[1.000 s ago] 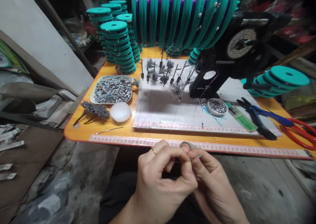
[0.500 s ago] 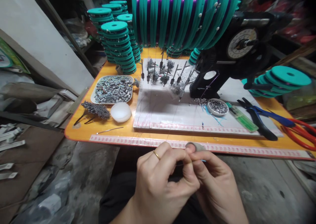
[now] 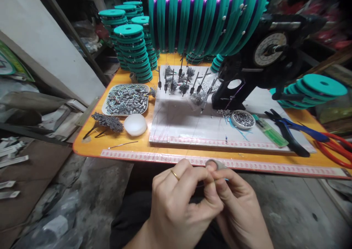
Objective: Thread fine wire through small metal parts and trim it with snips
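My left hand (image 3: 183,197), with a gold ring on one finger, is closed in a pinch just in front of the table's near edge. Pressed against it, my right hand (image 3: 239,201) is pinched too, with a grey cover (image 3: 219,164) on one finger. A bit of blue (image 3: 226,179) shows at the right fingertips; what the fingers grip is too small and hidden to name. Fine lines run from the area of the hands toward the green spools (image 3: 187,22) with purple thread above the white board (image 3: 176,126).
A tray of grey weights (image 3: 126,99), a white bowl (image 3: 135,124) and stacked green discs (image 3: 132,51) stand left. A black machine (image 3: 242,69), a dish of metal bits (image 3: 243,119), pliers (image 3: 288,132) and red-handled scissors (image 3: 335,146) are right. A measuring tape (image 3: 165,157) lines the edge.
Both hands stay pinched together, with only a very slight shift of the right hand to the left. The view has moved slightly.
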Available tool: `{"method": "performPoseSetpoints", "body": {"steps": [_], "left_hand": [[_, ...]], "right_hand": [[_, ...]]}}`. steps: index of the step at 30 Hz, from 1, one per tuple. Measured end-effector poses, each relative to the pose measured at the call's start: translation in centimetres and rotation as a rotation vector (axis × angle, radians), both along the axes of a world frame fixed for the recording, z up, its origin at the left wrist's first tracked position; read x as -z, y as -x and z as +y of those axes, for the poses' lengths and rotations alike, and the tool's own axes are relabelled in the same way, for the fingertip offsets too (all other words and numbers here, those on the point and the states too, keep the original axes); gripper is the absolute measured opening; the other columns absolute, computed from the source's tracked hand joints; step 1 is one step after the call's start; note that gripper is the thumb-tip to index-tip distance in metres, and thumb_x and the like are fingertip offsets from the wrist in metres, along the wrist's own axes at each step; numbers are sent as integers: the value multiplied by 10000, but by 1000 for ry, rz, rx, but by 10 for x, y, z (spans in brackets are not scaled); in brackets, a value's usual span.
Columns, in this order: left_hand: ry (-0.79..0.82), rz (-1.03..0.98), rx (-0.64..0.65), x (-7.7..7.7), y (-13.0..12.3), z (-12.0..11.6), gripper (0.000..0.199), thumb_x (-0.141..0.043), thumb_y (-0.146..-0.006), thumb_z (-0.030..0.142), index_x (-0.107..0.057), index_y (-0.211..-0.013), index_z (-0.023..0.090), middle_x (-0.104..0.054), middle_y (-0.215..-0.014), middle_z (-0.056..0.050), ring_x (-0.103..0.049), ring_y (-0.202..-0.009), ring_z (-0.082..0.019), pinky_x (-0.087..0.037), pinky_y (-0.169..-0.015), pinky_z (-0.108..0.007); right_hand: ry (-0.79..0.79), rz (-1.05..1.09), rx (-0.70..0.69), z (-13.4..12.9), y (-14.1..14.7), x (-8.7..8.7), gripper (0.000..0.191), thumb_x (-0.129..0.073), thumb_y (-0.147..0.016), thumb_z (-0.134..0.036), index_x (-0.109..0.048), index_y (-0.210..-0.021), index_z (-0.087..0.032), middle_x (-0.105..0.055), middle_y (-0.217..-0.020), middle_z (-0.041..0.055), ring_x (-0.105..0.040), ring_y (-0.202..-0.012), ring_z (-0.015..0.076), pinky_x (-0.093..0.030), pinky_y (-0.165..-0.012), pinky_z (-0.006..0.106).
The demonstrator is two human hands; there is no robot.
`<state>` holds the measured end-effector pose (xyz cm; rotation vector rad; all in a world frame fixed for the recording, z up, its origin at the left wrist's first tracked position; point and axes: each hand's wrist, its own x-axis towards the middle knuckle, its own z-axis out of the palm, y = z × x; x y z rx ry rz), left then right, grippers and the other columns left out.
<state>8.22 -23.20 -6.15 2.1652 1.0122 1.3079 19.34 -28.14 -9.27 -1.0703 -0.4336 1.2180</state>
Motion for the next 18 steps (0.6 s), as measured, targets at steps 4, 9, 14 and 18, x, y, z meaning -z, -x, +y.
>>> {"method": "performPoseSetpoints", "body": {"steps": [4,9,14,18], "left_hand": [[-17,21,-4,-2,0,1,146,-601,-777,54,-593,-691,170,-570,-551,17,-489,-474,-87,-428,-479,-192],[-24,37,-6,-3,2,0,163,-583,-779,47,-587,-692,184,-575,-550,23,-502,-466,-87,-430,-477,-191],[-37,38,-11,-2,1,0,154,-592,-776,44,-592,-693,174,-589,-559,14,-511,-474,-91,-433,-487,-195],[-75,51,-21,-1,1,-1,157,-588,-772,24,-602,-699,163,-584,-552,12,-500,-466,-93,-427,-482,-199]], "right_hand": [[8,24,-31,-2,-1,3,75,-810,-734,-327,-771,-782,-284,-726,-961,9,-686,-849,128,-559,-785,213],[4,13,-35,-4,-3,6,85,-811,-730,-336,-775,-778,-275,-727,-957,35,-686,-860,162,-569,-793,262],[-8,13,-43,-2,-1,1,72,-801,-741,-337,-770,-774,-282,-725,-930,17,-696,-822,154,-575,-770,255],[-57,-69,-74,-1,-4,-1,74,-791,-749,-341,-767,-769,-273,-735,-904,33,-707,-762,166,-591,-706,266]]}}
